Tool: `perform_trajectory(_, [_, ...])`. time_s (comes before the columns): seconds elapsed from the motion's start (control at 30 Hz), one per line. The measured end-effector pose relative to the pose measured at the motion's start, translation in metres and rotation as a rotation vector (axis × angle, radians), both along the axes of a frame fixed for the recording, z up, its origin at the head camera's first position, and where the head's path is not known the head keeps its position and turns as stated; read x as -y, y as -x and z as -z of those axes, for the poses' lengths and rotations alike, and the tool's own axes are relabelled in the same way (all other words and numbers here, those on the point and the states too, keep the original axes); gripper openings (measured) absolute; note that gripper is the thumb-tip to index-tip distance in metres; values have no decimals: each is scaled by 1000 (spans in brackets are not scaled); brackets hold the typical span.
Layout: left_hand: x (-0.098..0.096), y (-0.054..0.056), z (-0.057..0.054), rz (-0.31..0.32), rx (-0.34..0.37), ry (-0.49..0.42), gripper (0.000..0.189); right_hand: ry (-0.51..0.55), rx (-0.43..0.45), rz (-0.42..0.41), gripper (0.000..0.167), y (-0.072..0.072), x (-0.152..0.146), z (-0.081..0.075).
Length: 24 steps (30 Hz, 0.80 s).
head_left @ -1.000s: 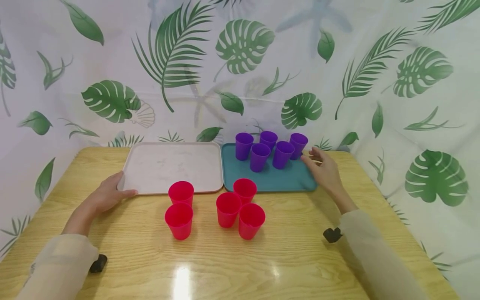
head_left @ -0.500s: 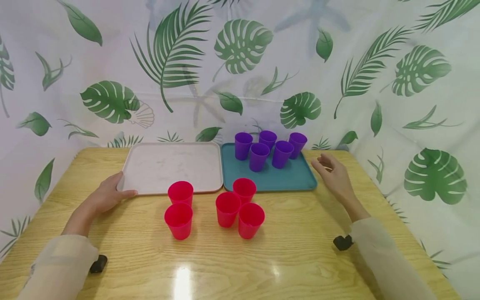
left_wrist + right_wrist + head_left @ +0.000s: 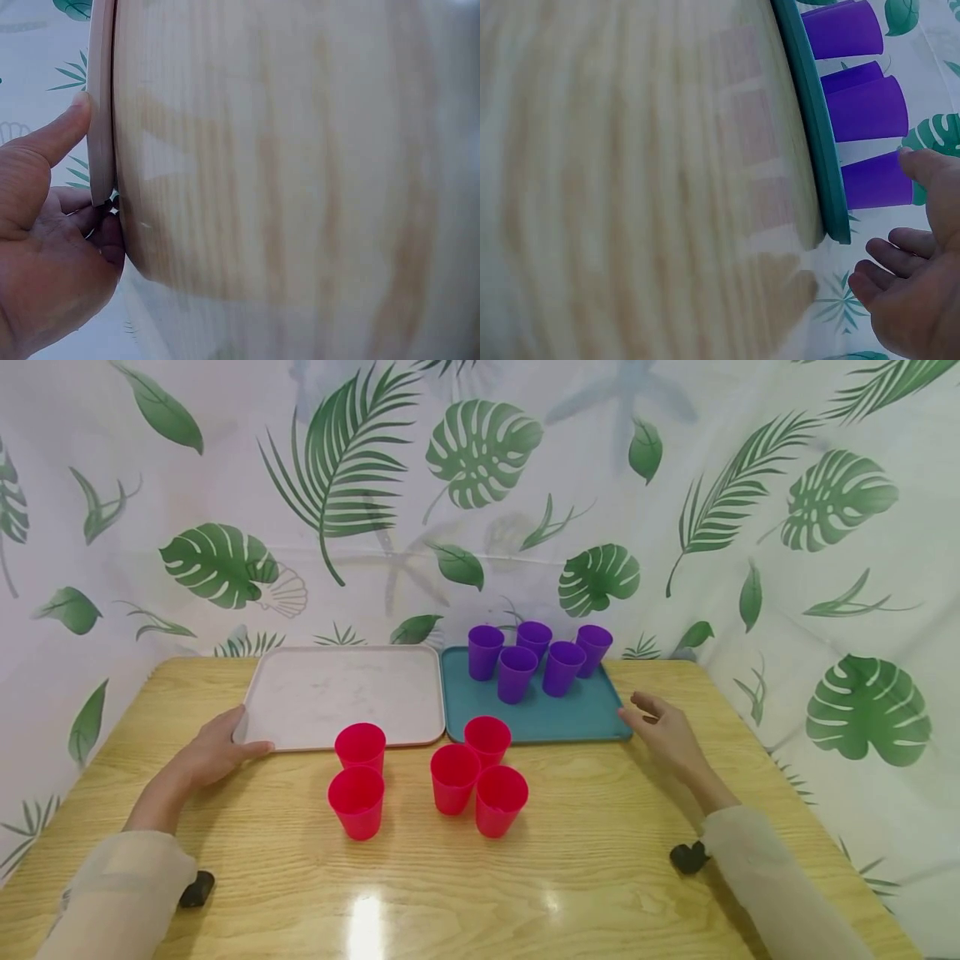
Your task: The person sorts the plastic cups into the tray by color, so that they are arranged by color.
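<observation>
At the left, my left hand (image 3: 210,753) holds the front left corner of a white tray (image 3: 341,702). In the left wrist view its thumb lies against the tray's rim (image 3: 101,105) and the other fingers curl at the tray's lower edge. My right hand (image 3: 667,739) is at the right side of a teal tray (image 3: 555,722), fingers loosely bent and nothing held. The right wrist view has a gap between those fingers and the teal rim (image 3: 817,135). Several purple cups (image 3: 517,675) stand upright on the teal tray, towards its back.
Several red cups stand upright on the wooden table (image 3: 420,893) before the trays: two on the left, such as one red cup (image 3: 357,806), and three grouped on the right, including another red cup (image 3: 501,806). A leaf-patterned cloth (image 3: 480,527) hangs behind.
My right hand has drawn away from the rearmost right purple cup, moving right and then towards the teal tray's front right corner. The left hand stays on the white tray.
</observation>
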<state>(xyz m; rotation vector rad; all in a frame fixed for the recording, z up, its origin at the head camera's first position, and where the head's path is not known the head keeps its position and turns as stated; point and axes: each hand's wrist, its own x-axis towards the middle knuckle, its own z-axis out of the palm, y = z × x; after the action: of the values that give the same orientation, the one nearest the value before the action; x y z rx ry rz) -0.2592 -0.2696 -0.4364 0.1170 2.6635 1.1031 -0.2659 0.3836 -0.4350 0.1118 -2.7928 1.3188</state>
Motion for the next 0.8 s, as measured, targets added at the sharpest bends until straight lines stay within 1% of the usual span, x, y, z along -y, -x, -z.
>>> perform_trajectory(0.17, [-1,-1,0,0,3,1,95,-8,40,-9,80,3,-2,6])
perform_trajectory(0.3, [-1,0,1,4,-4,-6,95,-39,63,-20,81,5,-2,8])
perform_trajectory(0.6, [-1,-1,-1,3,0,-6,97,-138,84,-85,83,10,-1,13])
perform_trajectory(0.8, [-1,-1,0,5,0,-4,97,-179,98,-122,85,13,0,12])
